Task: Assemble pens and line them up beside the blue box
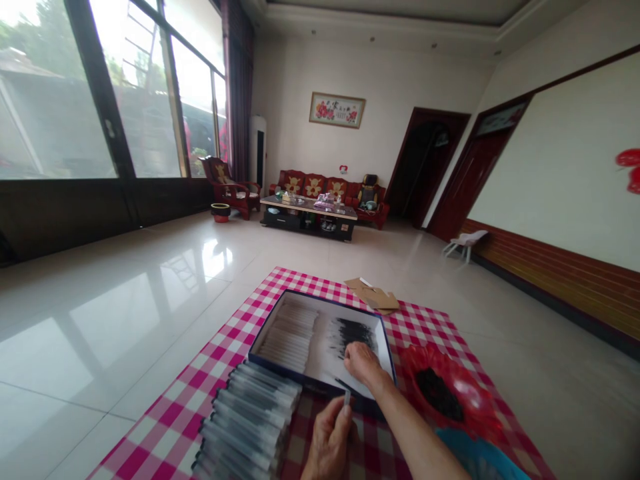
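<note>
My left hand (330,432), at the table's near side, is closed around a clear pen barrel (347,398) whose end sticks up between thumb and fingers. Over the right half of a shallow box (320,383), my right hand (363,362) has its fingers pinched together; what they hold, if anything, is hidden. Beside those fingers lies a pile of thin black sticks (354,330), possibly pen refills. A row of clear tubes (287,340) fills the box's left half. One dark stick (344,385) shows at the near rim. Stacked pens with dark ends (250,417) lie left of my left hand.
A red petal-edged bowl (475,393) holding small black parts (440,393) stands on the checked tablecloth (240,333) at right. Something blue (480,453) is near my right forearm. Cardboard (375,295) lies behind the box. Farther off are a coffee table (307,213) and sofa (325,187).
</note>
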The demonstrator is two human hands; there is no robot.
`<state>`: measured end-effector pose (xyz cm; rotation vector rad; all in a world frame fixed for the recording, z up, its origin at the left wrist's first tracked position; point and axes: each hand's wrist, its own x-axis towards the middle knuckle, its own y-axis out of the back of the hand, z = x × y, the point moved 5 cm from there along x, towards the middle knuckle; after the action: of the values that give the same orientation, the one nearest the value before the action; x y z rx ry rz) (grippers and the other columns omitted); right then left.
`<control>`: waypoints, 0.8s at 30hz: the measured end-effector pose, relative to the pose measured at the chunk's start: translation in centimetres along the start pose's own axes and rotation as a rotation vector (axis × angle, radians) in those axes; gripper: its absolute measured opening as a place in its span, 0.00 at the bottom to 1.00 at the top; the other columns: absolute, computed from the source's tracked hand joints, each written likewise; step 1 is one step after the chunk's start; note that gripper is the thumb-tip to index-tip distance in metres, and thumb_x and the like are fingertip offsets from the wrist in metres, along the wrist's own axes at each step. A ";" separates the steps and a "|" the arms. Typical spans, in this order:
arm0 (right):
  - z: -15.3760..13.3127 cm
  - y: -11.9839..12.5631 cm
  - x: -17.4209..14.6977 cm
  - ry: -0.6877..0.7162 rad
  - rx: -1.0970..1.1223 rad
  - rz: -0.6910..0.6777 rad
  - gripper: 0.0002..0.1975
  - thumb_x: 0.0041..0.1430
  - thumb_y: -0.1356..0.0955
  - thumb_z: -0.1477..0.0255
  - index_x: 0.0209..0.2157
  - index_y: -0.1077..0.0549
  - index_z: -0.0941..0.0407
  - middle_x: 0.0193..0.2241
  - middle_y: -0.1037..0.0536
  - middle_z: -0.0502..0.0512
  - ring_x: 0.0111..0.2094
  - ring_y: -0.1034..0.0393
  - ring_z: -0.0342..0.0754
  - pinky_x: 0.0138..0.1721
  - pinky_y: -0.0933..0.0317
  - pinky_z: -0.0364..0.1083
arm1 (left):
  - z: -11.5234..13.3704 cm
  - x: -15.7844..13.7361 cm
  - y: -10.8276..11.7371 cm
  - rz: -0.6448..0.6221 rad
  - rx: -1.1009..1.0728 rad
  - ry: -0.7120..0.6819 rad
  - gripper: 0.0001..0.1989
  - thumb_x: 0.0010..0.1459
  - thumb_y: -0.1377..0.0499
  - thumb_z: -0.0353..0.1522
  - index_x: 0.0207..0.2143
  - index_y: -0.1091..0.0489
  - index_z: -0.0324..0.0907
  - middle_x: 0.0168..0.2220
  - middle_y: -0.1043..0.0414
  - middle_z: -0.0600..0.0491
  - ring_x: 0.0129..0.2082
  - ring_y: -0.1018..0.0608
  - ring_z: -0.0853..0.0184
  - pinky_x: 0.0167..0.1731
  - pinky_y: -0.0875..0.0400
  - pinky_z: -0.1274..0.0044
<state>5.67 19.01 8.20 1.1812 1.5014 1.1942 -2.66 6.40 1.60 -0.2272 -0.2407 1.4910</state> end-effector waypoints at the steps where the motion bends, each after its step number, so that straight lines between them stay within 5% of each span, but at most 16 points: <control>1: -0.1 0.1 0.1 0.003 -0.003 -0.007 0.16 0.61 0.33 0.66 0.49 0.32 0.58 0.47 0.28 0.57 0.43 0.29 0.49 0.42 0.33 0.52 | 0.0 0.0 0.0 -0.007 -0.008 0.003 0.30 0.54 0.46 0.55 0.39 0.28 0.37 0.17 0.43 0.60 0.17 0.41 0.75 0.18 0.45 0.83; 9: -0.5 1.4 -1.9 0.130 -0.002 0.038 0.05 0.58 0.34 0.78 0.34 0.25 0.61 0.35 0.23 0.61 0.40 0.27 0.53 0.42 0.36 0.49 | 0.6 -0.2 -0.4 -0.062 -0.064 0.014 0.29 0.54 0.46 0.53 0.42 0.29 0.36 0.15 0.46 0.62 0.15 0.45 0.77 0.16 0.49 0.82; 16: -0.7 5.3 -6.4 0.255 0.145 0.231 0.11 0.58 0.39 0.79 0.39 0.28 0.56 0.37 0.23 0.55 0.40 0.28 0.46 0.42 0.38 0.43 | 1.7 -0.8 -0.9 -0.097 -0.024 0.012 0.32 0.57 0.48 0.52 0.51 0.32 0.34 0.15 0.46 0.62 0.15 0.44 0.76 0.16 0.49 0.82; 20: 1.0 6.9 -9.9 0.206 0.545 0.459 0.18 0.59 0.39 0.75 0.51 0.35 0.56 0.35 0.24 0.54 0.35 0.27 0.46 0.39 0.34 0.44 | 2.7 -1.5 -1.2 -0.134 0.061 -0.067 0.32 0.59 0.48 0.50 0.56 0.35 0.34 0.16 0.46 0.62 0.16 0.45 0.75 0.17 0.48 0.82; 24: 3.4 5.4 -14.2 0.064 1.059 0.637 0.31 0.59 0.35 0.68 0.62 0.49 0.54 0.35 0.26 0.53 0.32 0.27 0.47 0.37 0.31 0.47 | 3.0 -2.2 -1.6 -0.222 0.164 -0.153 0.28 0.61 0.49 0.47 0.55 0.33 0.36 0.18 0.41 0.59 0.17 0.42 0.74 0.18 0.45 0.82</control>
<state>12.45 6.12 13.84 2.4735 1.9401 0.7556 -2.11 4.07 4.87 0.0445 -0.2562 1.3000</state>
